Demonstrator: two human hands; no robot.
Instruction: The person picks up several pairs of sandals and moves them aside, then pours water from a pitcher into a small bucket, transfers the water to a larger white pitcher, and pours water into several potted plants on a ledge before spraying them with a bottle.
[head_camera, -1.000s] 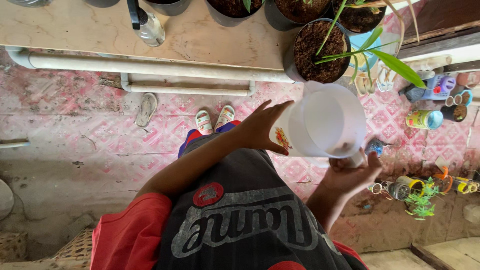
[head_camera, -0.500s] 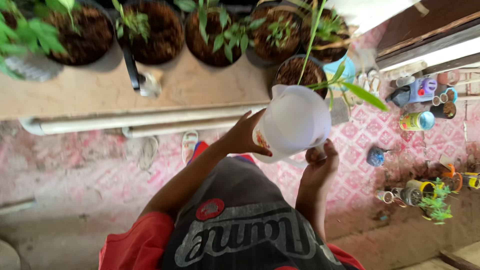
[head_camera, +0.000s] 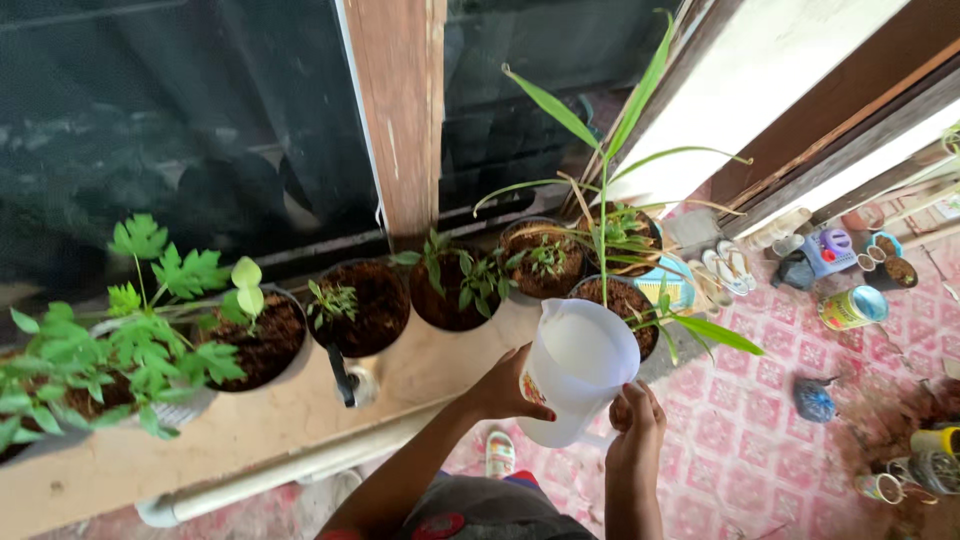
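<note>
I hold a white plastic jug (head_camera: 578, 366) with both hands over the edge of a ledge. My left hand (head_camera: 510, 388) cups the jug's side. My right hand (head_camera: 633, 422) grips its handle from below. The jug's open mouth faces up and tilts toward a black pot of soil with a tall green-leafed plant (head_camera: 622, 298). Beside it stand more potted plants (head_camera: 452, 288) in a row along the wooden ledge (head_camera: 250, 425).
A leafy green plant (head_camera: 150, 330) fills the left pot. A wooden post (head_camera: 398, 110) and dark window rise behind the pots. A white pipe (head_camera: 290, 470) runs under the ledge. Cans (head_camera: 850, 308), sandals (head_camera: 725, 270) and small containers lie on the pink tiled floor at right.
My view has tilted up from the floor toward the pots and window. The jug has moved up closer to the pot with the tall plant, both hands still on it.
</note>
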